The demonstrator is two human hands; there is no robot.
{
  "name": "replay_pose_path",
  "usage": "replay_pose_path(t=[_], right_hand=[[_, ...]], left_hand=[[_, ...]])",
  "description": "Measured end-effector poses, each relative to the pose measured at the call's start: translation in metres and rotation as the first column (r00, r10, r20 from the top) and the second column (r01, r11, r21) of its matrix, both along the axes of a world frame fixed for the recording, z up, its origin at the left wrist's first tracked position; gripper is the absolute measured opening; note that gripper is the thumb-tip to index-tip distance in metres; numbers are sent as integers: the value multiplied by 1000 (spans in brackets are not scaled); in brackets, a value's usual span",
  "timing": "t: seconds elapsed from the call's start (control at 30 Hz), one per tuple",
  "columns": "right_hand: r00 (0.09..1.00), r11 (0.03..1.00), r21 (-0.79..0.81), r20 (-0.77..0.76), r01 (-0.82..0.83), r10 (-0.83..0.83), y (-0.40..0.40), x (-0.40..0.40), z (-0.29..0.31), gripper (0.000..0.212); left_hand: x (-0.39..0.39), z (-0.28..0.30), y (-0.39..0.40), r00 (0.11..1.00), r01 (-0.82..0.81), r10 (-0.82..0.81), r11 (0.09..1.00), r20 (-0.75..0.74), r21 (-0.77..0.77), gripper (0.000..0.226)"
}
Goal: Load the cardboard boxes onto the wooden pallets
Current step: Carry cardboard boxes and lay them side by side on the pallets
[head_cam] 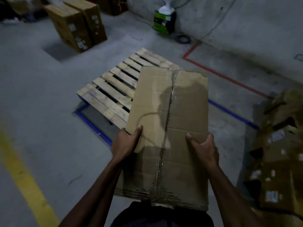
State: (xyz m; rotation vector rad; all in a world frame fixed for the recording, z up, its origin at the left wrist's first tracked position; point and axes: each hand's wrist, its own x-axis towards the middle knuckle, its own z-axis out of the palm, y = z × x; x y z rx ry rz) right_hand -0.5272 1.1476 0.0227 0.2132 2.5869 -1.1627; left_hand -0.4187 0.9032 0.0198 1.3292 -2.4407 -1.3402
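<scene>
**Box held above the pallet's near edge**

Both hands grip a long cardboard box (pixel 167 128) by its sides: the left hand (pixel 126 141) on the left edge, the right hand (pixel 205 148) on the right, thumbs pressed on top. A wooden pallet (pixel 113 89) lies on the floor (pixel 41 95) beyond. Other boxes (pixel 77 25) stand further off.

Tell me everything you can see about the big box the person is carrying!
The box is plain brown cardboard, long and creased, with a worn taped seam running down the middle of its top. It looks dented and scuffed near the close end. It is held up off the floor, its far end over the wooden pallet. The left hand grips its left edge and the right hand grips its right edge, thumbs on top.
</scene>
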Motion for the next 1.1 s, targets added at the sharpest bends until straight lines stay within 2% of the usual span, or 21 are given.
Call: replay_pose_path(t=[0.1, 0.2, 0.3, 0.37, 0.5, 0.6, 0.67, 0.77, 0.93, 1.03, 1.1], right_hand=[[997, 997, 22, 27, -76, 76, -31, -43, -6, 116], [979, 980, 17, 59, -196, 195, -60, -93, -18, 103], [944, 949, -59, 96, -310, 315, -87, -151, -30, 93], [911, 917, -80, 112, -391, 398, -106, -189, -33, 87], [843, 857, -77, 158, -509, 515, -141, -255, -38, 108], [793, 816, -58, 202, -576, 574, -172, -292, -38, 96], [762, 783, -49, 200, -620, 616, -190, -306, -37, 87], [714, 744, -81, 231, -663, 661, -217, -323, -47, 78], [667, 707, -120, 255, -696, 700, -267, -337, -85, 88], [645, 691, -127, 270, -712, 715, -297, -340, -120, 81], [634, 676, -98, 272, -730, 724, -314, -344, -153, 83]], left_hand=[[-22, -3, -18, 996, -86, 85, 996, 39, 15, 71], [-49, -13, -34, 977, -194, 191, 981, 91, 20, 71], [-83, -22, -46, 950, -292, 288, 956, 125, 22, 78], [-109, -26, -52, 917, -381, 375, 924, 137, 22, 81], [-152, -34, -60, 839, -527, 510, 848, 192, 53, 88], [-175, -38, -69, 779, -617, 599, 785, 188, 57, 75], [-185, -41, -76, 743, -656, 637, 754, 205, 34, 65], [-192, -54, -90, 704, -696, 670, 717, 235, 40, 67], [-200, -95, -122, 654, -739, 703, 672, 280, 39, 78], [-204, -130, -145, 642, -747, 713, 664, 283, 23, 74], [-207, -160, -157, 631, -754, 717, 656, 296, 17, 74]])
